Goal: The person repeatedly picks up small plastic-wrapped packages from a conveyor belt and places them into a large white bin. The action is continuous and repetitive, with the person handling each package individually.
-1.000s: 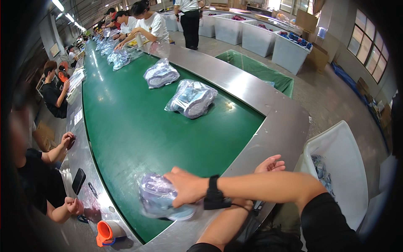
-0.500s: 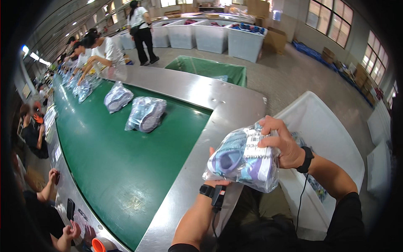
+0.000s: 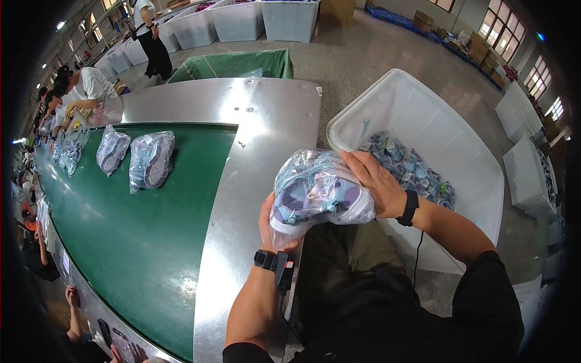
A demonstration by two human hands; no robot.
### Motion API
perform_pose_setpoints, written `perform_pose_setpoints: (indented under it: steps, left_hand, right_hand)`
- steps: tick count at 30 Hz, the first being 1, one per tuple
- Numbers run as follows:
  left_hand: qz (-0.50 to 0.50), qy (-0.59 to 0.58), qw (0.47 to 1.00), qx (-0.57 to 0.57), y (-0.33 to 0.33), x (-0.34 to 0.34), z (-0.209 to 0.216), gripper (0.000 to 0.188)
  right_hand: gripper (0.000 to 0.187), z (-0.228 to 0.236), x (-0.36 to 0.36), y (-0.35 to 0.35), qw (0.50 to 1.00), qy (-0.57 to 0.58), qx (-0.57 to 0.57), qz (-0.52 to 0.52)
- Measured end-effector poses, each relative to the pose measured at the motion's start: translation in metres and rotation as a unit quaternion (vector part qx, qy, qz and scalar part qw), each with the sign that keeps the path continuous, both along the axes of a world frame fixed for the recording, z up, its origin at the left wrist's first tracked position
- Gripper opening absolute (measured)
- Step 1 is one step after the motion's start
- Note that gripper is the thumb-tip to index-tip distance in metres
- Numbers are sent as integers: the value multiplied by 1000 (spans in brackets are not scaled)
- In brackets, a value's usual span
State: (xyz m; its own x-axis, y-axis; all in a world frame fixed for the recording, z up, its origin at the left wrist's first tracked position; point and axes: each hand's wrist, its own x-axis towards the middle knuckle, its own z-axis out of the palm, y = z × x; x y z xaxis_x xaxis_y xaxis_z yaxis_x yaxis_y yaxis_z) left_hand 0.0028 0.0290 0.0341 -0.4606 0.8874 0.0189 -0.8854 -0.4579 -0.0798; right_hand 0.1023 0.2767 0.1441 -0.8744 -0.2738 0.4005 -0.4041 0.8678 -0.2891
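Between my two hands is a clear plastic bag of shoes (image 3: 318, 190), light blue and purple with white soles, held above the metal edge in front of me. My left hand (image 3: 270, 227) grips its left end from beneath, partly hidden by the bag. On the upper right end lies my right hand (image 3: 378, 184), its fingers pressed over the plastic. Two similar bagged pairs, a nearer bag (image 3: 151, 160) and a farther bag (image 3: 113, 150), rest on the green conveyor belt (image 3: 151, 254) at the left.
A large white bin (image 3: 466, 139) with several bagged shoes (image 3: 411, 166) inside stands at my right. The metal frame (image 3: 242, 175) borders the belt. Behind it is a green-lined container (image 3: 236, 63). Co-workers (image 3: 91, 85) stand along the belt's far left, and white tubs (image 3: 290, 21) line the back.
My view has swung right, bringing the bin's contents into sight. The bagged shoes have been turned in my hands, and my right fingers have shifted off the printed label. Both hands still hold the bag.
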Motion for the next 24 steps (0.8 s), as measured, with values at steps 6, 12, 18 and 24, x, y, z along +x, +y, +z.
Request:
perform_pose_setpoints:
  steps: [6,12,18,24]
  left_hand:
    - [32,57,993,-102,-2,4,-2,60]
    - [-140,158,971,-116,-18,14,3,79]
    - [-240,285,895,-245,-12,30,23,100]
    - [-163,346,875,-297,12,51,43,118]
  right_hand:
    - [60,18,0,18,999,11,-39,12]
    - [34,29,7,35,953,-106,-275,-72]
    - [63,9,28,18,915,-310,-232,113]
    - [58,3,63,39,915,-285,-275,74]
